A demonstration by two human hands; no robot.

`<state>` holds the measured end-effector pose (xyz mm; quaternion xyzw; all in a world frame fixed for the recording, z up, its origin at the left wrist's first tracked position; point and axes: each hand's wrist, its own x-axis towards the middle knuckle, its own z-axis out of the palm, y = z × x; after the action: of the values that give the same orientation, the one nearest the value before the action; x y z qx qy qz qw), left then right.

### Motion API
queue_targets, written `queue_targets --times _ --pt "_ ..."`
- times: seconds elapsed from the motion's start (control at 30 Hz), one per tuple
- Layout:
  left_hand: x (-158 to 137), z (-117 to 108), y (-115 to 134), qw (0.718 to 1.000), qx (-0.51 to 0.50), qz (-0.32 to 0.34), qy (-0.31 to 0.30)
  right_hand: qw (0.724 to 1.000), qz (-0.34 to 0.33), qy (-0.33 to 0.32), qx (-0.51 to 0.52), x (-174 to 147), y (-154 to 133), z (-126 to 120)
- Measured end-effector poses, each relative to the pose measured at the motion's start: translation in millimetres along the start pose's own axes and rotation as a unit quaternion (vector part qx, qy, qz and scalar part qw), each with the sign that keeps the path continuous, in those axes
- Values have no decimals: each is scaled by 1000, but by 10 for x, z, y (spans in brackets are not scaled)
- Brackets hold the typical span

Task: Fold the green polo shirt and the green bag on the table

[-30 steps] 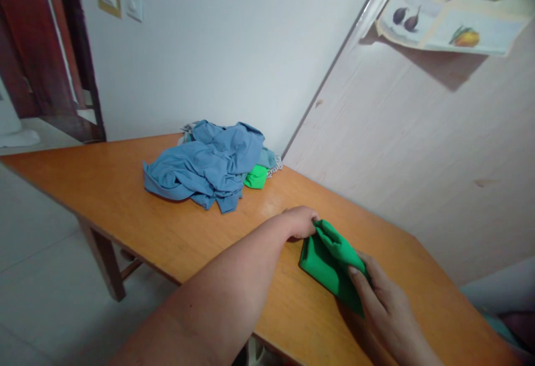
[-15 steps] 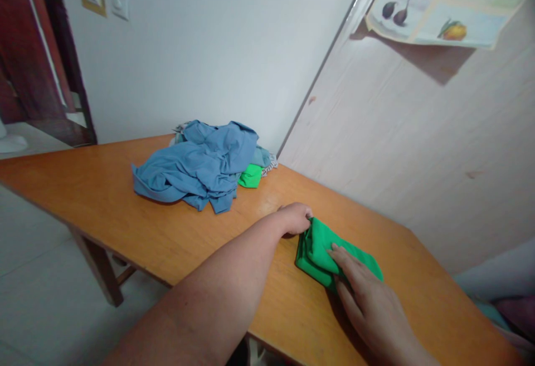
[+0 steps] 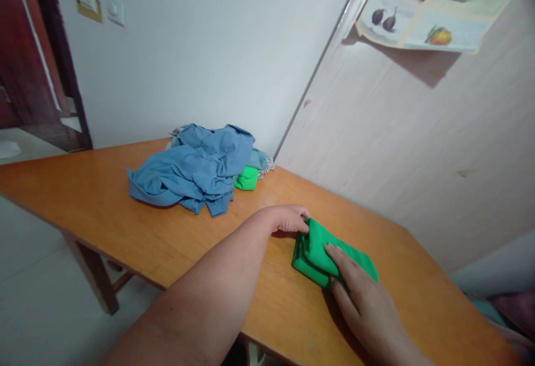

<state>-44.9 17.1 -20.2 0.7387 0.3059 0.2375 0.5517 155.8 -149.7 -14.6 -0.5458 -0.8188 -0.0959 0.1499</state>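
Note:
A green folded cloth lies as a thick, layered bundle on the wooden table. At its far left corner, the fingers of my left hand pinch the fabric; the fingertips are partly hidden. My right hand grips the near right side, with fingers laid over the top and the thumb against the front edge. Whether the bundle is a garment or a plain cloth cannot be made out.
A crumpled blue garment tops a heap at the table's back, with a bright green cloth and a striped piece showing beneath. Walls border the back and right. A fruit poster hangs upper right.
My left hand has turned slightly at the corner, its fingers further onto the green cloth. The right hand keeps its hold. The whole view has shifted a little.

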Motion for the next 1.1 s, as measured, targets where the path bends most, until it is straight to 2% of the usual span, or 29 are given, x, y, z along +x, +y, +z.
queue_targets --times 0.07,0.13,0.2,0.37,0.53,0.73,0.93,1.1 --pt "9 41 3 991 126 -9 51 1000 -12 -3 -1 4 5 -2" --pt "19 70 14 966 236 -18 99 1000 -25 -5 1 6 17 -3" --pt "23 84 31 951 283 -22 121 999 -36 -12 1 4 34 -5" --pt "17 91 60 949 291 -18 118 998 -54 -30 -10 12 37 -62" --pt "11 85 48 948 296 -14 115 999 -32 -13 -21 118 -117 -136" --pt "34 77 29 943 313 -12 115 998 -59 19 -1 225 -224 -41" --pt "31 99 41 941 314 -23 125 996 -80 21 -17 159 -231 22" --pt "27 106 47 942 308 -30 131 997 -73 21 -18 122 -272 68"
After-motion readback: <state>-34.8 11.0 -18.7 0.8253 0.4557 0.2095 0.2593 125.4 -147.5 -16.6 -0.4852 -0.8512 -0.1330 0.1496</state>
